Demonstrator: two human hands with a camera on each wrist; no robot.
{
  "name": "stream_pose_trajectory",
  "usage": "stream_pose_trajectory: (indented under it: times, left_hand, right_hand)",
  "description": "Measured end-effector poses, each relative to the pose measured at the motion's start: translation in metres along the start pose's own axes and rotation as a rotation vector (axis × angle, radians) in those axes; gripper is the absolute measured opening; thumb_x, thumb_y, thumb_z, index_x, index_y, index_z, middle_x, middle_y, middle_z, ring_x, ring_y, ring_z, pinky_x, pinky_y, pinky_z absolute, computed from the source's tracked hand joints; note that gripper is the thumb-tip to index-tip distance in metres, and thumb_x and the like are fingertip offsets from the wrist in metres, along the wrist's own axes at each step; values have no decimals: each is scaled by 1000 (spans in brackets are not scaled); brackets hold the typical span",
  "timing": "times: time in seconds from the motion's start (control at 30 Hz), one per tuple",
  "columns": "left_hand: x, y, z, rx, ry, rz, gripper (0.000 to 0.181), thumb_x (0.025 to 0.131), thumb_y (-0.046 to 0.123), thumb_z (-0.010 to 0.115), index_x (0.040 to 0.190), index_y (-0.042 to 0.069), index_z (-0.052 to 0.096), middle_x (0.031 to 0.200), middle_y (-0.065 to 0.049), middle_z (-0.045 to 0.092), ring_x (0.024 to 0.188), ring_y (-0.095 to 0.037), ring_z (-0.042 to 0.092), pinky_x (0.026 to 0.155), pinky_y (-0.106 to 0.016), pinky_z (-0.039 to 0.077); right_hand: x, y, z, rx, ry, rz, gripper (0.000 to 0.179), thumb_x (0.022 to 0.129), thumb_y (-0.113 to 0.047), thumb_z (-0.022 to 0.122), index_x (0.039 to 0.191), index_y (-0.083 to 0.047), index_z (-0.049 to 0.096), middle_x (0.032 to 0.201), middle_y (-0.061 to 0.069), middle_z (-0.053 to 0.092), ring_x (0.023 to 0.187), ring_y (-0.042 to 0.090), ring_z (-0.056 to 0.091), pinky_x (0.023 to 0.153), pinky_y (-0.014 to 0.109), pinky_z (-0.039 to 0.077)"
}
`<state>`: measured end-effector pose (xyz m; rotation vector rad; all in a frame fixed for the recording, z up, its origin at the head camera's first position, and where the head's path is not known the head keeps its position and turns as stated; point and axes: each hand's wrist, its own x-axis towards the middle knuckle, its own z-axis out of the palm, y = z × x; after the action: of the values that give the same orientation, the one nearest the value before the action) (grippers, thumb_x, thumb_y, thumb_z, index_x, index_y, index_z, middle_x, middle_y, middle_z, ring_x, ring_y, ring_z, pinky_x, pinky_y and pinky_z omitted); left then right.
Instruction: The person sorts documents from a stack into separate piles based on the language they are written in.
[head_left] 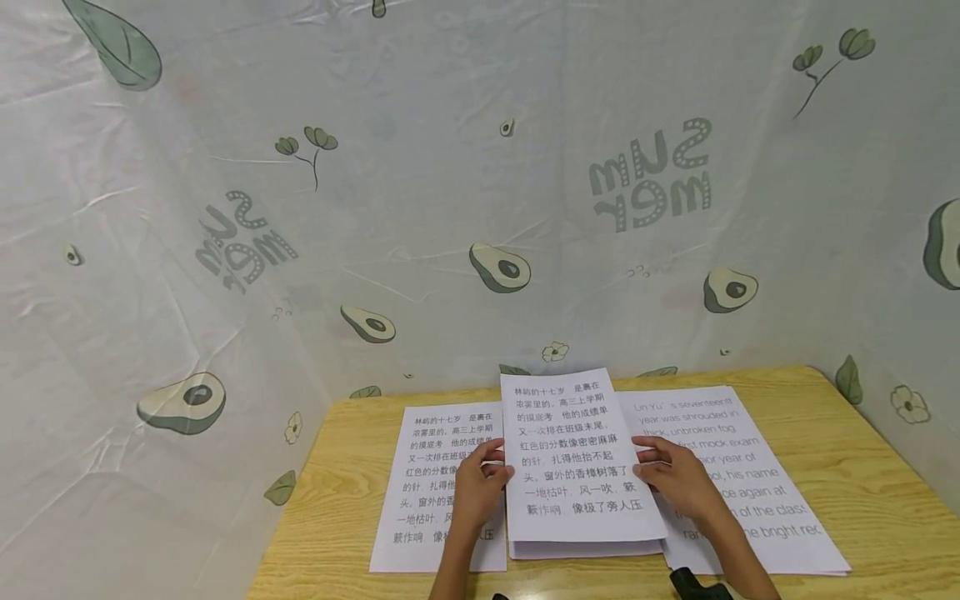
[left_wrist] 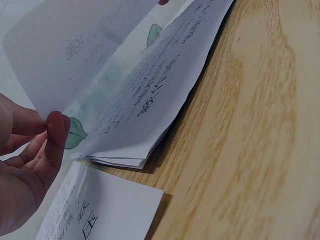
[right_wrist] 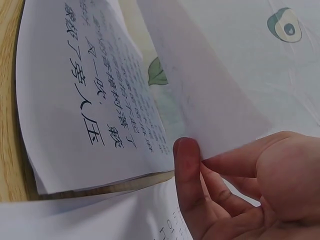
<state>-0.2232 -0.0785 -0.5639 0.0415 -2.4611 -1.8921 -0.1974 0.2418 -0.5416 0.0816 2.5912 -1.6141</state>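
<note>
Both hands hold up one sheet of paper (head_left: 573, 525) printed with Chinese text, tilted above a middle stack of printed sheets (left_wrist: 135, 135). My left hand (head_left: 480, 487) pinches its left edge between thumb and fingers; in the left wrist view the sheet (left_wrist: 60, 60) shows pale, print faint. On the opposite edge my right hand (head_left: 678, 479) pinches it, thumb and fingertips meeting at the paper (right_wrist: 210, 110) in the right wrist view. The middle stack mostly hides beneath the raised sheet in the head view. Its lower pages lie slightly bowed, with Chinese print.
Chinese-printed paper (head_left: 420, 554) lies on the left, partly behind my left forearm. To the right are sheets with English text (head_left: 795, 533), partly covered by my right arm. All rest on a wood-grain table (head_left: 322, 500). An avocado-patterned curtain (head_left: 420, 200) hangs behind.
</note>
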Motion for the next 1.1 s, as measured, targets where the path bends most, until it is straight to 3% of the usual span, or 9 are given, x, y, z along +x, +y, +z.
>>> stream_pose_trajectory:
  times: [0.27, 0.47, 0.83, 1.1]
  left_hand:
    - [-6, -1, -2, -7, 18, -7, 47, 92, -2, 76, 137, 7, 70, 117, -11, 69, 93, -12, 71, 74, -23, 62]
    - [-12, -5, -11, 19, 27, 8, 47, 93, -2, 75, 139, 8, 70, 119, -12, 68, 96, -15, 70, 77, -22, 62]
    - [-14, -13, -43, 112, 89, 22, 45, 93, -2, 74, 137, 8, 71, 118, -13, 70, 95, -16, 70, 77, -20, 60]
    - [-17, -27, -70, 194, 139, 15, 46, 93, -2, 74, 137, 8, 71, 116, -11, 72, 93, -16, 69, 75, -18, 57]
  right_hand:
    - [-1, 5, 2, 110, -23, 17, 59, 102, -9, 70, 155, 5, 50, 133, 26, 65, 104, 17, 72, 81, 25, 62]
    - [-4, 6, 12, 184, -43, 18, 59, 101, -8, 71, 154, 6, 50, 133, 26, 66, 100, 15, 71, 77, 27, 61]
    - [-5, -9, 46, 235, -56, -6, 57, 99, -4, 69, 153, 5, 52, 130, 24, 66, 102, 21, 74, 78, 27, 62]
    - [-2, -15, 78, 250, -53, 6, 53, 97, -3, 71, 149, 2, 58, 127, 20, 68, 99, 20, 73, 75, 29, 63]
